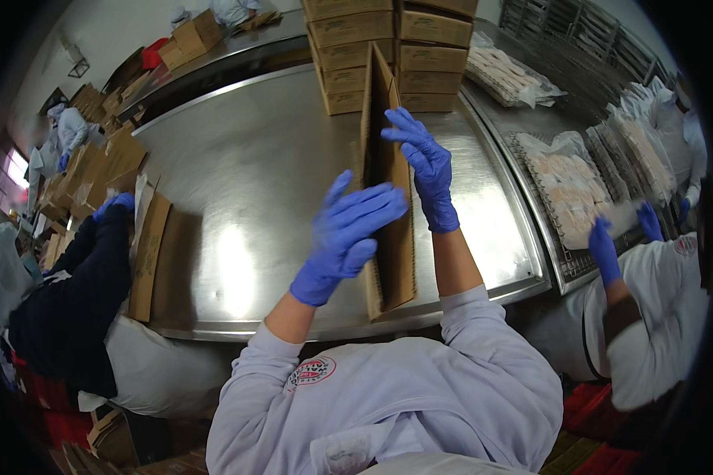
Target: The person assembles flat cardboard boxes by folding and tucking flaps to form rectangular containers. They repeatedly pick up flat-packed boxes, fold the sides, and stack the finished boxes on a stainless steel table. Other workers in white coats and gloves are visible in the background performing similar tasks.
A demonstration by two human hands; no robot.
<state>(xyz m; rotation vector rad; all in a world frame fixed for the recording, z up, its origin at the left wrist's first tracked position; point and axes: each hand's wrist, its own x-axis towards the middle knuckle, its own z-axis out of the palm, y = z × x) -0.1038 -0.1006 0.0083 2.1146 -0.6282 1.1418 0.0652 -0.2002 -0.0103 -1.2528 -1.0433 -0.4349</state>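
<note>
A narrow brown cardboard box (396, 269), mostly folded flat, stands on edge on the steel table in front of me, its long panels a little apart. My left hand (345, 237), in a blue glove, reaches over the near part of it from the left with fingers stretched out. Its fingertips are slightly blurred, and I cannot tell whether they touch the cardboard. At the right panel is my gloved right hand (429, 170), fingers extended and spread across the top edge. Neither hand is closed around anything.
Stacked closed cartons (356, 55) stand at the table's far end. To the left, a co-worker's gloved hands (112, 204) are by another carton (150, 253). On the right, wire racks (566, 257) carry bagged pale food (566, 186), near another co-worker's gloved hands (606, 249).
</note>
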